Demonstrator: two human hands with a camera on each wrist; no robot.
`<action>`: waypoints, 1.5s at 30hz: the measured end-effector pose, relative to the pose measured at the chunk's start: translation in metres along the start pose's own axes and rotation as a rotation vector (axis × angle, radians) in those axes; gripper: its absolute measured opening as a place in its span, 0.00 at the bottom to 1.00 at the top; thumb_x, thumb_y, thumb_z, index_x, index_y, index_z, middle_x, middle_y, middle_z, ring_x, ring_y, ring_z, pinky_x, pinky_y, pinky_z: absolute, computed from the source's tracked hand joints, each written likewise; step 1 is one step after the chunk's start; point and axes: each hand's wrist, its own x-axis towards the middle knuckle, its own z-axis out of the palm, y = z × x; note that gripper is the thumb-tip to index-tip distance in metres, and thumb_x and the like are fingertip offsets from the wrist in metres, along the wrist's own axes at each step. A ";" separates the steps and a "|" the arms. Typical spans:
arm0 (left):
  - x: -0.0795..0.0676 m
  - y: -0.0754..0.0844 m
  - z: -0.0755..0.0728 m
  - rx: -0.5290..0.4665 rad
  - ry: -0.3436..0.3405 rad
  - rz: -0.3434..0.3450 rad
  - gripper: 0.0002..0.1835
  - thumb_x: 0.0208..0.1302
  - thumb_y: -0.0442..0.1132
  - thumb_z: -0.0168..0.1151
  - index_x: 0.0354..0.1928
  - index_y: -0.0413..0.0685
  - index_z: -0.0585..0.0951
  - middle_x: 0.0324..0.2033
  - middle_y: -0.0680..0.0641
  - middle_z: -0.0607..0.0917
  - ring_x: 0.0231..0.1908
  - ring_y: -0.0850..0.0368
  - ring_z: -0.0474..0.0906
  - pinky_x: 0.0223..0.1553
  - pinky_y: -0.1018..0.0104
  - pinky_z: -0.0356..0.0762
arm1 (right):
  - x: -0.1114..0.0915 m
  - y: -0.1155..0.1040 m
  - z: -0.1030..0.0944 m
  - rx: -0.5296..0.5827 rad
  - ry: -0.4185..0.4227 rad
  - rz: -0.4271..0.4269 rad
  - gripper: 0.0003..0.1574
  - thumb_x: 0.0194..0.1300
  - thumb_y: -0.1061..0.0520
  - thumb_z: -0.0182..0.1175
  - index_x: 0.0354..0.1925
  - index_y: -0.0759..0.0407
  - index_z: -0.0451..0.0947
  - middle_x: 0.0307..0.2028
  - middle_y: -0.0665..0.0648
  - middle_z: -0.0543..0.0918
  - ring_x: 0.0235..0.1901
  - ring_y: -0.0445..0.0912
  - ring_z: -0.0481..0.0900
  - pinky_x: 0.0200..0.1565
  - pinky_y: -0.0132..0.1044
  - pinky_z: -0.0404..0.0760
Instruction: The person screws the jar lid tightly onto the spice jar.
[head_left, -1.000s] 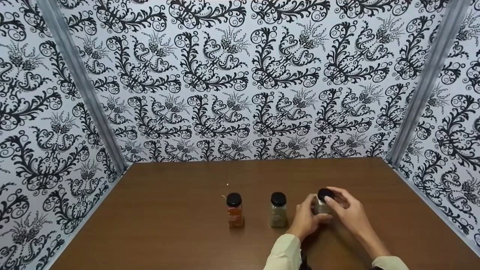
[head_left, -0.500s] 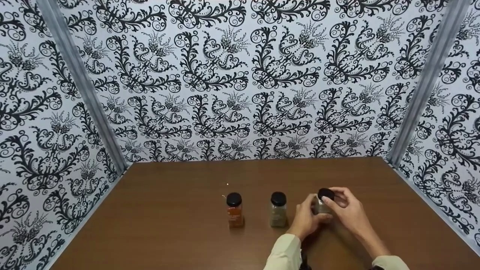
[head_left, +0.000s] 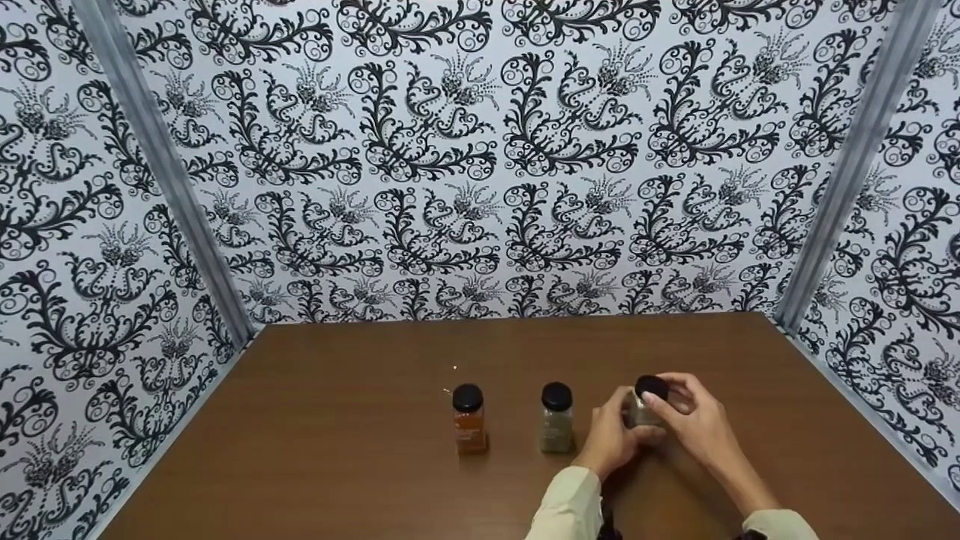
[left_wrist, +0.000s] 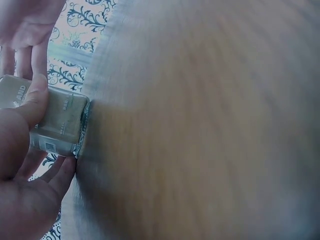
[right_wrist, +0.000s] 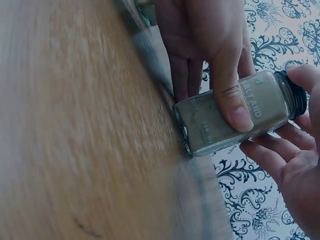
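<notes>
A square glass spice jar (head_left: 646,415) with a black lid (head_left: 651,387) and grey-green contents stands at the right side of the table. My left hand (head_left: 609,442) grips its body, thumb across the front, clear in the left wrist view, where the jar (left_wrist: 65,117) has its base at the tabletop. Around the lid (right_wrist: 298,98) curl the thumb and fingers of my right hand (head_left: 703,426). White lettering on the jar (right_wrist: 267,102) reads "SALT AND" in the right wrist view; the thumb covers part of it.
A similar grey-green spice jar (head_left: 556,431) stands left of my hands. Further left is a spice jar with orange-red contents (head_left: 469,431); both have black lids. Small pale specks (head_left: 454,368) lie behind it on the brown table (head_left: 337,420). Patterned walls (head_left: 480,165) enclose the table.
My right thumb has shifted slightly left across the lid since one second ago. The left hand and the other two jars stay where they were.
</notes>
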 end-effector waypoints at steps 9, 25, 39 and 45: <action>0.000 -0.001 0.001 0.014 0.005 -0.003 0.24 0.55 0.41 0.77 0.53 0.61 0.79 0.45 0.54 0.87 0.40 0.68 0.80 0.43 0.75 0.79 | 0.000 0.000 -0.001 -0.055 -0.008 0.008 0.29 0.67 0.48 0.66 0.62 0.56 0.76 0.58 0.66 0.83 0.51 0.41 0.84 0.46 0.20 0.78; 0.001 -0.003 0.000 0.054 0.023 0.052 0.25 0.54 0.42 0.78 0.54 0.58 0.79 0.46 0.52 0.89 0.44 0.64 0.82 0.44 0.74 0.79 | 0.001 -0.001 0.003 -0.102 0.021 0.000 0.31 0.67 0.46 0.66 0.63 0.56 0.75 0.59 0.67 0.82 0.56 0.54 0.82 0.46 0.19 0.76; -0.002 0.000 -0.001 0.052 0.069 0.036 0.27 0.52 0.46 0.78 0.55 0.61 0.80 0.47 0.55 0.88 0.44 0.64 0.81 0.45 0.73 0.79 | 0.002 0.000 0.009 -0.169 0.089 -0.029 0.26 0.64 0.44 0.68 0.56 0.53 0.80 0.52 0.62 0.87 0.48 0.35 0.83 0.44 0.16 0.75; -0.002 0.002 0.000 0.072 0.093 0.053 0.26 0.52 0.44 0.78 0.54 0.57 0.80 0.45 0.53 0.88 0.42 0.66 0.83 0.43 0.75 0.79 | 0.005 -0.003 0.008 -0.139 0.038 -0.017 0.27 0.65 0.44 0.67 0.57 0.55 0.78 0.53 0.64 0.86 0.51 0.43 0.84 0.44 0.18 0.77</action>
